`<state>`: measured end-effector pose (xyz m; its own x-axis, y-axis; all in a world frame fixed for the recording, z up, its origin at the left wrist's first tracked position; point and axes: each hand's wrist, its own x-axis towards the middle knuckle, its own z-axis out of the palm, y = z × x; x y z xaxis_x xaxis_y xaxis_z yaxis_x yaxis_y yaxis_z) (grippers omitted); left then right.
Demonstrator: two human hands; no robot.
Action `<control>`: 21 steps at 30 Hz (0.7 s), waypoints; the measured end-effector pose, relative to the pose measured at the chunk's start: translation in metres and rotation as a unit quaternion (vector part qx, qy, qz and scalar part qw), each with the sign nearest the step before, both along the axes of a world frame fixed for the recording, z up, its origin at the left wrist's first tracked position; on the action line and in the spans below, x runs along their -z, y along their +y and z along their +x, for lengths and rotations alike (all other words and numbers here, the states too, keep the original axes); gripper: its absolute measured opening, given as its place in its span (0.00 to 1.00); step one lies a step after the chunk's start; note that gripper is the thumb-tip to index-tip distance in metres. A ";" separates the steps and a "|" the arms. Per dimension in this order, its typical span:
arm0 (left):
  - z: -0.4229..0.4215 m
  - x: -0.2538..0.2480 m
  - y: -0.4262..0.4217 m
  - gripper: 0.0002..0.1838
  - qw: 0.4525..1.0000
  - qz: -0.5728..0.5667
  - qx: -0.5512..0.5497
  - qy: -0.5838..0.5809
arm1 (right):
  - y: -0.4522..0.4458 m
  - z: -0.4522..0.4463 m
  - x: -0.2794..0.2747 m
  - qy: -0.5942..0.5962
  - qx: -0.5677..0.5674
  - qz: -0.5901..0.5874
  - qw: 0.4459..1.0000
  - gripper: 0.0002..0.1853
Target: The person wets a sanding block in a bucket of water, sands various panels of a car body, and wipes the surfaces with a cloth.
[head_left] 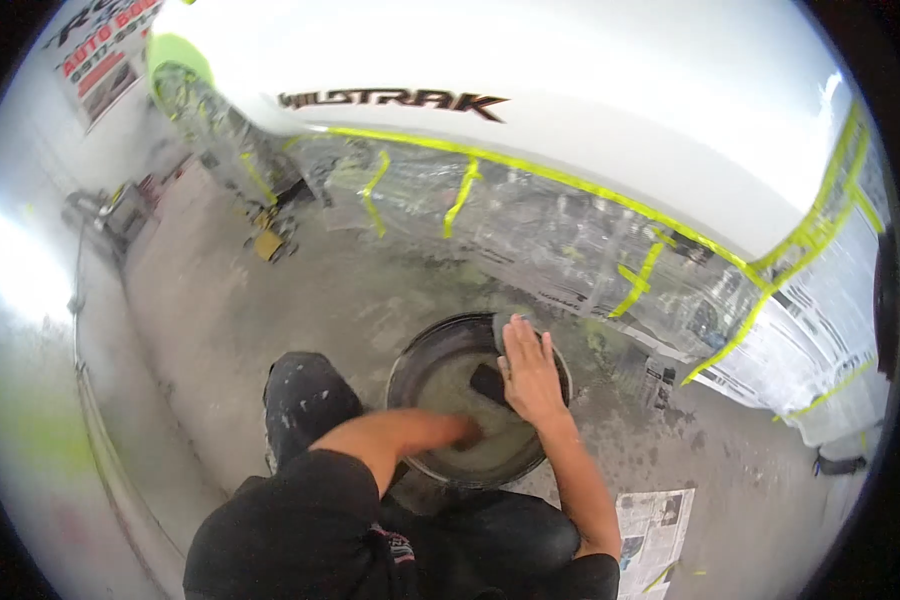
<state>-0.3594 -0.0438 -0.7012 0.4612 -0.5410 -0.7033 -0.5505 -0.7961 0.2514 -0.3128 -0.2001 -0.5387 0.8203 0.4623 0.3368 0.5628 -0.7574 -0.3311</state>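
A round dark basin (402, 370) of cloudy water stands on the floor in front of me. My left hand (457, 430) reaches into it near the water. Motion blurs its fingers, and what they hold, if anything, cannot be made out. At the far right rim is my right hand (532, 368), its fingers stretched out nearly straight. A small grey piece (500, 330) shows beside and partly behind these fingers; whether the hand grips it is unclear. A dark block (487, 383) lies in the basin, left of the right hand.
A white vehicle panel (590, 130) lettered "WILDTRAK" spans the far side. Yellow tape (530, 165) edges plastic sheeting (530, 225) and newspaper masking (820, 330) below it. Newspaper (655, 525) lies on the floor at right. A yellowish item (268, 245) lies farther back.
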 end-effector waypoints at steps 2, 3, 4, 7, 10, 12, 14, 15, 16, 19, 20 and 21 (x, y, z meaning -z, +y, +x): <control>0.010 -0.022 0.003 0.30 0.997 0.024 0.079 0.013 | 0.000 0.004 -0.005 0.020 -0.003 0.039 0.999 0.28; 0.016 -0.041 0.007 0.30 0.992 0.024 0.121 0.016 | -0.001 0.004 -0.005 0.033 0.001 0.062 0.998 0.28; 0.022 -0.067 0.011 0.30 0.986 0.018 0.164 0.025 | -0.003 0.004 -0.003 0.046 0.009 0.083 0.995 0.28; 0.059 -0.151 0.026 0.28 0.977 -0.083 0.179 0.083 | -0.005 0.005 -0.003 0.044 0.012 0.117 0.992 0.28; 0.105 -0.225 0.056 0.26 0.936 -0.339 0.093 0.000 | -0.003 0.003 -0.002 0.023 0.017 0.084 0.996 0.28; 0.128 -0.291 0.074 0.28 0.841 -0.510 0.053 -0.172 | -0.001 0.001 0.000 0.020 0.026 0.046 0.998 0.29; 0.154 -0.333 0.083 0.29 0.752 -0.566 -0.020 -0.337 | 0.005 -0.002 -0.005 -0.004 -0.005 0.017 1.000 0.29; 0.173 -0.347 0.083 0.30 0.697 -0.573 -0.037 -0.430 | 0.008 -0.002 -0.005 -0.007 -0.020 0.010 1.000 0.29; 0.198 -0.358 0.079 0.30 0.633 -0.572 -0.054 -0.519 | 0.012 -0.002 -0.006 -0.010 -0.034 0.003 0.999 0.29; 0.273 -0.366 0.059 0.31 0.460 -0.545 -0.057 -0.699 | 0.021 -0.004 -0.001 0.014 -0.044 -0.068 0.997 0.29; 0.296 -0.361 0.053 0.32 0.449 -0.538 -0.052 -0.711 | 0.023 -0.004 0.005 0.028 -0.045 -0.087 0.995 0.29; 0.318 -0.357 0.056 0.32 0.437 -0.531 -0.048 -0.724 | 0.023 -0.002 0.011 0.042 -0.041 -0.118 0.991 0.28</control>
<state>-0.0416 0.0127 -0.3446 0.0625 -0.1376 0.9885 -0.7215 -0.6905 -0.0505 -0.3151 -0.1768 -0.5502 0.7969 0.5869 0.1431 0.6041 -0.7718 -0.1986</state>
